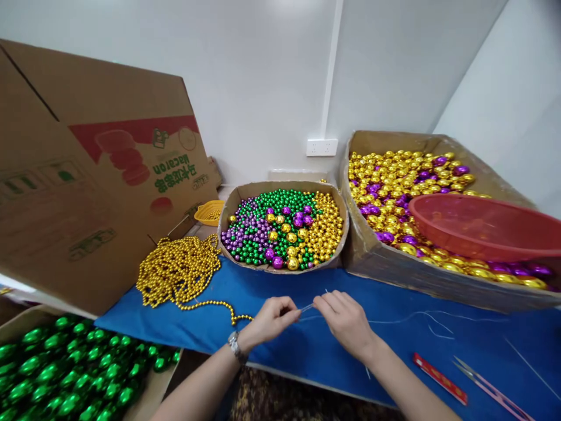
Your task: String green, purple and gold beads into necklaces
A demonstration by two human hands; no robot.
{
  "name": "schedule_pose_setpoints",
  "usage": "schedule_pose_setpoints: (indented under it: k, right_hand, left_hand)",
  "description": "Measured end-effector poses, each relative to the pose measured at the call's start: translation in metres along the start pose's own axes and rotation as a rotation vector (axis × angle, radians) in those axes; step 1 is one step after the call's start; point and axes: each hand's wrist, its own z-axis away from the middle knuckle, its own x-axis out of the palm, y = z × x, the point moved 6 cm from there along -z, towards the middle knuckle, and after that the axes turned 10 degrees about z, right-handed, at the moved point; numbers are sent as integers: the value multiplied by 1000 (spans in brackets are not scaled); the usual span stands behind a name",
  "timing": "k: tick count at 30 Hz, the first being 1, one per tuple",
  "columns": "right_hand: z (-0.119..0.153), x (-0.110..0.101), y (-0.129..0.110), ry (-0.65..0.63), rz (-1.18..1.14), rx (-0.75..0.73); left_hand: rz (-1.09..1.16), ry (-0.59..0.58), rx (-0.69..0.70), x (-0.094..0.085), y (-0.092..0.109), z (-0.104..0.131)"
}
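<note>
My left hand (272, 318), with a watch on the wrist, is closed in a pinch on a thin pale thread (307, 307) above the blue cloth. Just to its right, my right hand (344, 318) pinches the same thread, leaving a short stretch between the two. More thread (405, 318) trails rightward over the cloth. A gold bead chain (209, 303) runs from a heap (177, 272) at the left and passes behind my left wrist. Behind the hands stands a box rim (280, 270) around green, purple and gold beads.
A large carton (377, 260) of gold and purple beads holds a red basin (473, 228). Scissors (491, 389) and a red packet (439, 377) lie front right. A yellow basket (209, 211), a tall carton (100, 175) and green beads (65, 362) are left.
</note>
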Motion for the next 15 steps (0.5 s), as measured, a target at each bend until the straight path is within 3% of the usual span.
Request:
schedule_pose_setpoints:
  k: [2, 5, 11, 15]
  right_hand:
    - [-1, -6, 5, -10, 38, -8]
    - [-4, -12, 1, -17, 67, -48]
    - [-3, -18, -14, -11, 82, -118]
    - [7, -16, -8, -17, 64, -119]
  left_hand:
    - [-242, 53, 123, -10, 10, 4]
    - [-187, 78, 212, -8, 24, 4]
    - [455, -82, -56, 36, 13, -8]
    - [518, -29, -110, 38, 1, -9]
